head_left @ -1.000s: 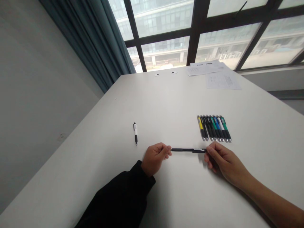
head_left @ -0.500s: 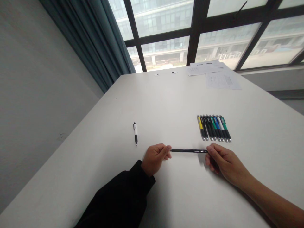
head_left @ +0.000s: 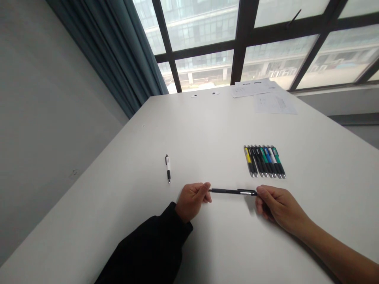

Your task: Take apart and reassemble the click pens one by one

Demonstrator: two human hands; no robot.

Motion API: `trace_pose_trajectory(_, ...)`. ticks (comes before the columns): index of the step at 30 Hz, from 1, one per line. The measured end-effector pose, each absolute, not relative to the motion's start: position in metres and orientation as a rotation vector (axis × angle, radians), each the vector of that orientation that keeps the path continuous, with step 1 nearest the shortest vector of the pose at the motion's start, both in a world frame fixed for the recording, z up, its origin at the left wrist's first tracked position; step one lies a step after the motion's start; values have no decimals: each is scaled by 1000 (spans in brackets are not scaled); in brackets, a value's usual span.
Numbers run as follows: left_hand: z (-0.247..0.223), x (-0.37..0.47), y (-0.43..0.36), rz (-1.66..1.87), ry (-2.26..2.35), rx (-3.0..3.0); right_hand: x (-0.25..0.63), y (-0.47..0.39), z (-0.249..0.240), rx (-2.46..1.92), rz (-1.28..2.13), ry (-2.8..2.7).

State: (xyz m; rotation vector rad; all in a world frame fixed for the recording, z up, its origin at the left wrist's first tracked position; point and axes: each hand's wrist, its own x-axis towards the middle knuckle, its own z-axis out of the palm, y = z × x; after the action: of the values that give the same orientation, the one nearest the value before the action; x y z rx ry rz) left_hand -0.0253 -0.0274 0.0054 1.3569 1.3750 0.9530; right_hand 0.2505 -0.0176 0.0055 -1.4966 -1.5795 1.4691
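Observation:
Between my two hands a black pen [head_left: 226, 191] is stretched out sideways, close above the table. My left hand [head_left: 194, 201] is closed, pinching its tip end between thumb and fingers. The other end, with the clip and a silvery band, is pinched by my right hand [head_left: 274, 203]. Beyond the right hand lies a row of several pens [head_left: 264, 161] side by side, in yellow, black, green, blue and white with dark grips. A single white pen [head_left: 168, 169] with a black grip lies apart, ahead of my left hand.
The white table [head_left: 189, 130] narrows toward the window [head_left: 201, 67]. Sheets of paper [head_left: 275, 101] lie at its far right corner, and two round cable holes [head_left: 215, 93] sit near the back edge. A blue curtain [head_left: 118, 51] hangs at the left.
The black pen has turned about its length, so the clip now shows along its upper side. Both hands keep hold of its ends. The whole view has shifted slightly.

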Motion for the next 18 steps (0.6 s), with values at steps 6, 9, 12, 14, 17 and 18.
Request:
trace_pose_trajectory(6,6,-24,-27,967,1421,1319,247,-18,3,-1442,1556,-1506)
trace_pose_trajectory(9,12,-22,-27,985,1362,1292,246,-17,2,-1335,1609,-1384)
trace_pose_trajectory(12,17,-20,-27,1000,1280,1233,246,-17,4,-1272,1632,-1335)
trace_pose_trajectory(14,16,-18,-28,1011,1210,1170,246,-17,5,-1270,1619,-1333)
trace_pose_trajectory(17,10,-13,-33,952,1057,1019,244,-18,5,-1270,1579,-1353)
trace_pose_trajectory(18,7,-10,-35,892,995,959,244,-18,5,-1269,1566,-1364)
